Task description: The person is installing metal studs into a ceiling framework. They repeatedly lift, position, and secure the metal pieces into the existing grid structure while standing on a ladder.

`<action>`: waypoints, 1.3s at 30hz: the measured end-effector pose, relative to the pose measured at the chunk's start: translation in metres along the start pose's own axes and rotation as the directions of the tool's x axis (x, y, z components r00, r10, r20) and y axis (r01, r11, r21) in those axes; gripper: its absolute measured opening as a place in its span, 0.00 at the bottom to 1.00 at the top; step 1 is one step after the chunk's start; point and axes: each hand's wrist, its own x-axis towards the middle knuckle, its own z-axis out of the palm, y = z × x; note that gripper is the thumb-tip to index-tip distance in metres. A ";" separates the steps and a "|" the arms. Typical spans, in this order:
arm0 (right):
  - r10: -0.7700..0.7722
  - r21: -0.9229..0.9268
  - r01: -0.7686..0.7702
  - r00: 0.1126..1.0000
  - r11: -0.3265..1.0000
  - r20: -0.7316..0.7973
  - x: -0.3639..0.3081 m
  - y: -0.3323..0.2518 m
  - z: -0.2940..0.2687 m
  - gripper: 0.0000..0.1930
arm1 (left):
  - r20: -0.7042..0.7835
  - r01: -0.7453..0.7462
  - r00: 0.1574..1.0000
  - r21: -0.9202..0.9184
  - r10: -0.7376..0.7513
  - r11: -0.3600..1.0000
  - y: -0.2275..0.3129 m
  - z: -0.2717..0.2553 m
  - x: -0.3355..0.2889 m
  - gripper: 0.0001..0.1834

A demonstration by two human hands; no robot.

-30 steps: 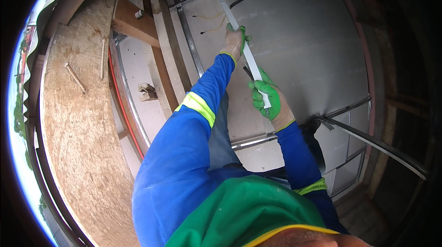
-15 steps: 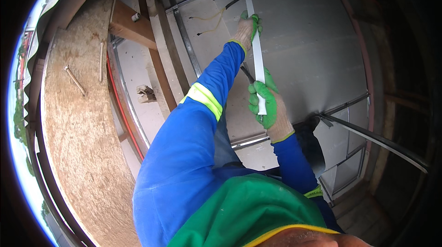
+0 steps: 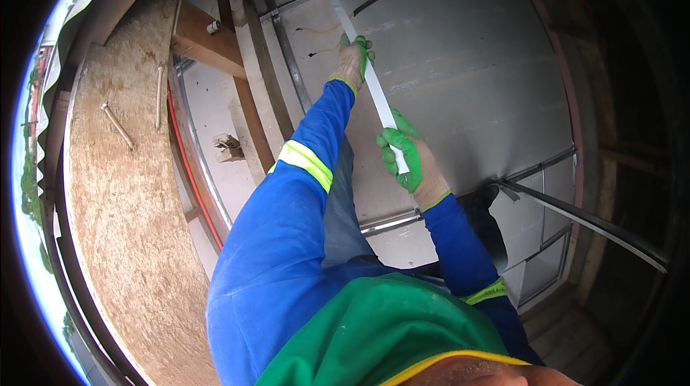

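A long narrow white strip lies slanted against a grey wall panel, its top leaning left. My left hand, in a green glove, is stretched out and grips the strip partway up. Lower down, my right hand, also gloved, is closed around the strip's bottom end. Both arms wear blue sleeves; the left one has a yellow reflective band.
A chipboard sheet with two long nails fills the left. Beside it are a wooden beam, metal wall studs and a red cable. A dark metal profile juts out at right. Thin yellow wires hang on the panel.
The strip stood almost upright half a second ago; its top has swung back to the left. My left hand moved left and slightly down with it, and my right hand shifted a little.
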 end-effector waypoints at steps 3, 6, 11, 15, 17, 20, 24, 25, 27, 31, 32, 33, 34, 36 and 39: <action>0.023 0.049 -0.022 1.000 0.999 -0.020 -0.005 0.007 0.010 0.25 | 0.017 -0.013 1.000 0.066 0.012 0.998 0.002 -0.008 -0.005 0.07; 0.002 0.154 0.005 0.999 0.988 -0.043 -0.005 0.007 0.012 0.25 | 0.016 -0.024 1.000 0.050 0.023 0.998 0.007 -0.001 -0.006 0.07; -0.089 0.015 0.092 0.989 0.996 -0.117 -0.011 -0.025 0.017 0.28 | 0.145 0.045 0.989 -0.152 -0.023 0.987 0.017 0.029 0.000 0.05; -0.274 -0.147 0.251 0.947 0.957 -0.166 -0.032 -0.024 0.037 0.31 | 0.496 0.319 0.856 -0.290 -0.143 0.902 0.027 0.100 -0.003 0.02; -0.381 -0.216 0.341 0.907 0.915 -0.181 -0.037 -0.048 0.021 0.32 | 0.500 0.214 0.861 -0.183 -0.097 0.959 0.049 0.165 -0.019 0.01; -0.410 -0.314 0.327 0.876 0.892 -0.253 -0.072 -0.064 -0.001 0.33 | 0.460 0.018 0.886 -0.142 0.051 0.990 0.060 0.205 -0.068 0.05; -0.331 -0.496 0.142 0.889 0.856 -0.317 -0.100 -0.061 -0.015 0.31 | 0.381 -0.013 0.923 -0.118 0.057 0.993 0.026 0.188 -0.081 0.15; -0.404 -0.689 0.098 0.865 0.718 -0.298 -0.102 -0.045 -0.033 0.32 | 0.357 -0.006 0.934 -0.056 0.025 0.998 0.018 0.180 -0.094 0.18; -0.462 -0.904 -0.011 0.857 0.428 -0.229 -0.102 -0.012 -0.057 0.34 | 0.278 -0.052 0.960 0.042 0.039 0.998 -0.006 0.138 -0.089 0.21; -0.236 -0.828 -0.189 0.904 0.528 -0.357 -0.114 0.016 -0.040 0.40 | 0.254 0.137 0.946 0.254 -0.202 0.957 -0.027 0.044 -0.093 0.18; -0.111 -0.703 -0.214 0.916 0.678 -0.385 -0.115 0.024 -0.044 0.41 | 0.300 -0.024 0.939 0.544 -0.168 0.839 -0.017 0.007 -0.086 0.21; 0.020 -0.551 -0.247 0.922 0.797 -0.386 -0.115 0.034 -0.051 0.42 | 0.352 -0.190 0.924 0.763 -0.151 0.618 -0.006 -0.035 -0.078 0.25; -0.079 -0.685 -0.239 0.914 0.688 -0.398 -0.112 0.051 -0.066 0.42 | 0.220 -0.253 0.964 0.934 0.151 0.252 0.004 -0.063 -0.084 0.32; -0.267 -0.887 -0.226 0.898 0.402 -0.350 -0.101 0.084 -0.098 0.41 | 0.197 0.060 0.818 0.905 0.541 -0.421 0.032 -0.108 -0.121 0.35; -0.035 -0.650 -0.251 0.919 0.717 -0.394 -0.097 0.091 -0.105 0.40 | 0.334 -0.065 0.845 0.839 0.418 -0.540 0.023 -0.182 -0.120 0.33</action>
